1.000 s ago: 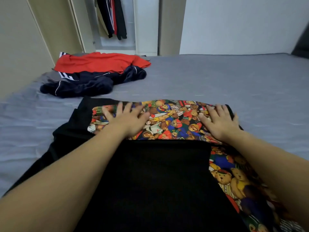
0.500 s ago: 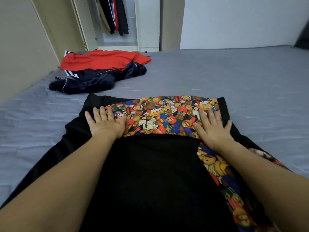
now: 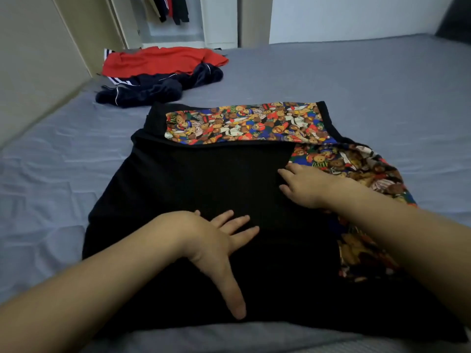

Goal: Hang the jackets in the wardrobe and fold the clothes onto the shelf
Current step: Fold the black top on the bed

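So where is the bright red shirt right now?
In the head view, the crumpled red shirt lies at the far left of the grey bed, on top of a navy blue jacket with white stripes, before the open wardrobe.

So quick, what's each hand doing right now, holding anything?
Left hand: open, fingers spread flat on the black garment, holding nothing.
Right hand: open, fingers resting on the same garment's folded edge; no clear grip visible.

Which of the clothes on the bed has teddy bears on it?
The black garment under both hands, nearest the camera: it has colourful teddy-bear panels. The red top and navy jacket farther back are plain.
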Demonstrator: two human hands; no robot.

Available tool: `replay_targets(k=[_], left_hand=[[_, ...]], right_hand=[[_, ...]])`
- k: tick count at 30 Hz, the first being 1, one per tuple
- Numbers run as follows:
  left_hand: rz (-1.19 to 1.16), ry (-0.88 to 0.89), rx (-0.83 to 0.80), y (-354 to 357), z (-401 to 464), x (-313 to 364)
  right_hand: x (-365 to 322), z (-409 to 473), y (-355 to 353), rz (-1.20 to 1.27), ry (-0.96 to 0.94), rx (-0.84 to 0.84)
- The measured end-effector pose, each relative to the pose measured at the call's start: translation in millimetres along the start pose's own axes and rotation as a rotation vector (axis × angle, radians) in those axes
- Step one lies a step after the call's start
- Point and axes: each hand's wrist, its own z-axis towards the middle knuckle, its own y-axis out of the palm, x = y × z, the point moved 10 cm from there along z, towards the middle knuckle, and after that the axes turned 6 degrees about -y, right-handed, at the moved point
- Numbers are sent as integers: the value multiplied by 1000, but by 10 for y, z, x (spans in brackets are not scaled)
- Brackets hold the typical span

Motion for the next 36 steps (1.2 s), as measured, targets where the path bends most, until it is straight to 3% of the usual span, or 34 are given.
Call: replay_targets(k=[2, 4, 8, 10, 14, 16, 18, 20, 24, 27, 29, 32, 34, 36], left_hand=[[125, -140, 43, 89, -47, 44], [190, -238, 77, 155, -80, 72], [237, -335, 82, 257, -139, 91], [270, -356, 163, 209, -142, 116], [179, -333, 624, -392, -344, -30], [49, -350, 721, -596, -469, -262], [22, -373, 722, -693, -499, -410], [67, -404, 692, -745, -465, -467], [195, -518, 630, -1017, -401, -620], [266, -670, 513, -1292, -305, -794], [361, -821, 359, -1353, -282, -965], [565, -950, 242, -1440, -251, -1238], [574, -967, 306, -1568, -220, -1445], [500, -962, 477, -1786, -201, -1638]], right_hand=[[-266, -165, -174, -67, -67, 53], [-555, -342, -176, 1, -152, -3], [-910, -744, 339, 257, -140, -573], [-961, -922, 398, 311, -94, -698], [-1005, -1075, 311, 326, -68, -667], [-1044, -1062, 256, 221, -97, -550], [-1106, -978, 146, 53, -158, -376], [-1015, -870, 27, -92, -157, -314], [-295, -752, -372, -380, 97, -442], [161, -596, -826, -487, 268, -322], [374, -455, -916, -433, 387, -275], [618, -312, -693, -349, 575, -394], [754, -219, -582, -400, 627, -483], [887, -174, -607, -516, 681, -603]])
